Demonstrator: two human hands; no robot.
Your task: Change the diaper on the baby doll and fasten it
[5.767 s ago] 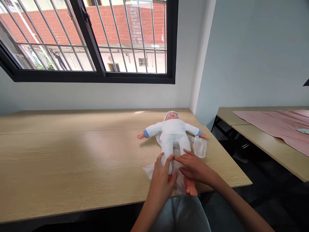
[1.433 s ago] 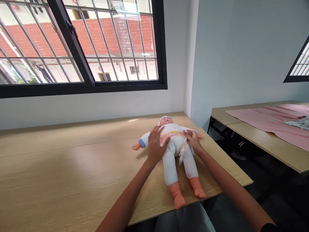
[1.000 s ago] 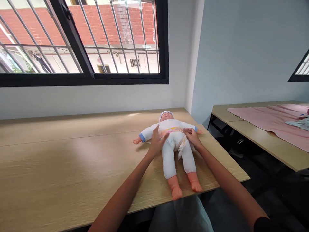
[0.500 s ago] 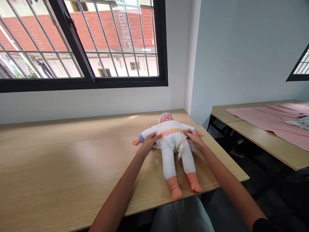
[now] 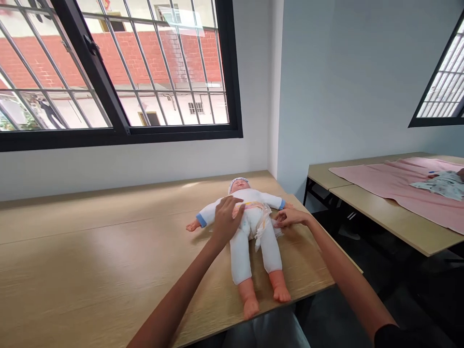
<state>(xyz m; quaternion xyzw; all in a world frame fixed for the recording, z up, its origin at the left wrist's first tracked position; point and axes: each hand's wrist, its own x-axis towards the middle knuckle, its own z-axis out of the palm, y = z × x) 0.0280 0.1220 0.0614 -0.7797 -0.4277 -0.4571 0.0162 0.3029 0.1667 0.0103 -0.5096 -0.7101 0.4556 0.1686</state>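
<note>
A baby doll (image 5: 250, 195) in white clothing with blue cuffs lies on its back on the wooden table (image 5: 119, 270), feet towards me. Around its hips is a white diaper (image 5: 253, 218) with a coloured waistband and a frilly edge bunched over one leg. My left hand (image 5: 228, 216) rests at the left of the waistband, fingers stretched across it and not gripping. On the other side, my right hand (image 5: 293, 217) has its fingers closed in a pinch at the diaper's thin side flap, near the doll's cuff. The fingertips there are partly hidden.
The table's front edge runs just below the doll's feet, and its right edge passes under my right forearm. Across a gap stands another table (image 5: 384, 212) with a pink cloth (image 5: 384, 180) and a patterned garment (image 5: 440, 184). A barred window (image 5: 155, 63) is behind.
My left hand has moved from pinching the diaper's left side to lying over its waistband. My right hand has shifted lower, from the waistband to the side flap. The view has tilted slightly.
</note>
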